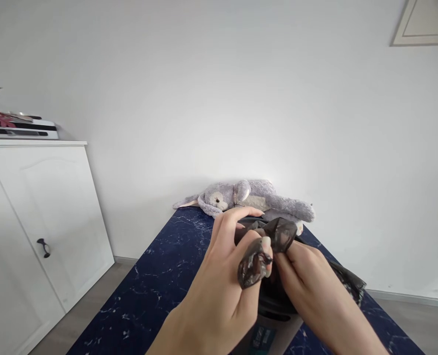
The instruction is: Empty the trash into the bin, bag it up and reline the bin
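A thin dark plastic bag (282, 233) is bunched up over the mouth of a grey bin (278, 329) with a black rim. My left hand (228, 273) pinches one gathered end of the bag between thumb and fingers, while its index finger stretches out over the rim. Close beside it, my right hand (309, 278) is closed on another part of the same bag; its fingertips are hidden behind the plastic. More of the bag hangs over the bin's right side. The hands hide most of the bin's opening.
The bin stands on a dark blue marbled table (148, 276). Behind it, a grey plush rabbit (255, 195) lies along the far edge against the white wall (219, 98). A white cabinet (56, 212) stands on the left, with a white device (22, 129) on top.
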A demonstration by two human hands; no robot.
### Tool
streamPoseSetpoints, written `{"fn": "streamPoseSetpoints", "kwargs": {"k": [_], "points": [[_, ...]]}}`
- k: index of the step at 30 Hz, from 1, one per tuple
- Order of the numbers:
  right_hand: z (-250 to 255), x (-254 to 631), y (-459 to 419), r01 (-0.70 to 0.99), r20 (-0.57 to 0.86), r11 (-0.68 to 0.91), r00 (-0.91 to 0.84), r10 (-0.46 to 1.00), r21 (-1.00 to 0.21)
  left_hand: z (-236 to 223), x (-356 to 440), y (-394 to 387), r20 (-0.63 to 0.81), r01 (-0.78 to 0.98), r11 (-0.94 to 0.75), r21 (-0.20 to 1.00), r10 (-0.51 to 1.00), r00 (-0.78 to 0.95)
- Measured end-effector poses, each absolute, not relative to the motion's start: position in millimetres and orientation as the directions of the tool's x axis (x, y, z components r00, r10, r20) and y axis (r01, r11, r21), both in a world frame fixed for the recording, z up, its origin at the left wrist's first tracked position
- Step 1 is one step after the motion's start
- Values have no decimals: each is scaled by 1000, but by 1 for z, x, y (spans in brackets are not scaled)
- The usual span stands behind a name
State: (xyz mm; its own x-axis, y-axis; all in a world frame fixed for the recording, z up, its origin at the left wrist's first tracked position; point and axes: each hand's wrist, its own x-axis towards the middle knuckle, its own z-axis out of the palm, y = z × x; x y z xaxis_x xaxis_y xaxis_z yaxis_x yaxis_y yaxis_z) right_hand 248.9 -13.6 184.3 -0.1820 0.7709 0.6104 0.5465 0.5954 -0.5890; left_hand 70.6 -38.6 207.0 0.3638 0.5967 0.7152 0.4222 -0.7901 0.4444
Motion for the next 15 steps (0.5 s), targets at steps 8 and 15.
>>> {"fn": "streamPoseSetpoints", "kwargs": {"k": [8,15], "points": [[188,256,-15,165,426,427,-45,904,-889,213,74,-53,708,468,-816,341,550,443],[180,269,-15,53,466,463,76,882,-885,215,74,-58,682,472,-814,339,558,472]]}}
